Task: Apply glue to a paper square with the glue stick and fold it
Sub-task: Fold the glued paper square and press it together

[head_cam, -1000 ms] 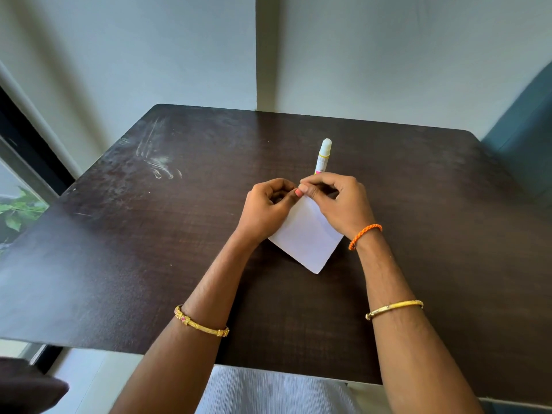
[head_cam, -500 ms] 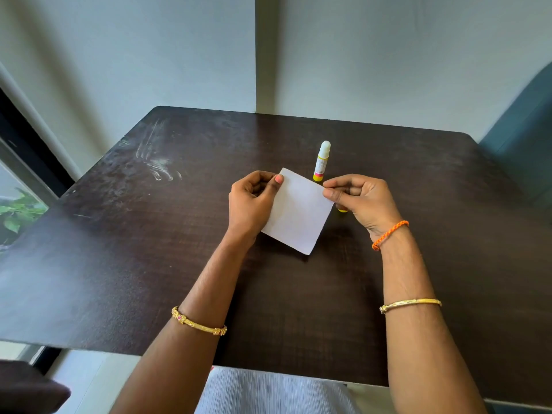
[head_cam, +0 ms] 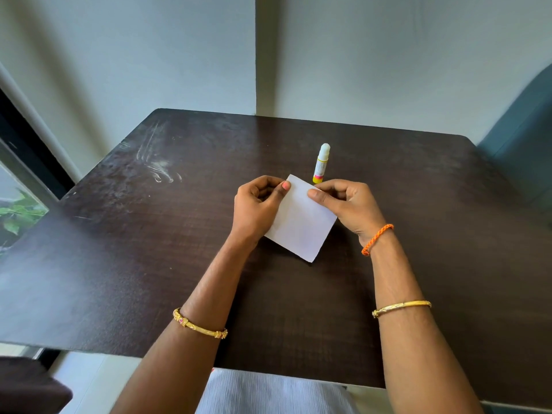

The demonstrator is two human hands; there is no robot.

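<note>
A white paper square (head_cam: 301, 222) lies open as a diamond near the middle of the dark table (head_cam: 149, 249). My left hand (head_cam: 257, 207) pinches its left edge with thumb and fingers. On the upper right edge, my right hand (head_cam: 346, 204) pinches the sheet. Just beyond the paper's far corner a capped glue stick (head_cam: 321, 163) lies on the table, white cap pointing away, yellow and pink base toward my hands. Neither hand touches the stick.
The table's far edge meets a pale wall. A teal chair back (head_cam: 525, 138) stands at the right. On the left is a window frame (head_cam: 27, 162) with green leaves (head_cam: 16, 213) outside. Striped grey cloth (head_cam: 268, 395) shows below the near table edge.
A second ago both hands pinched together at the paper's top corner. They have drawn apart and the sheet now lies spread open between them; the glue stick has not moved.
</note>
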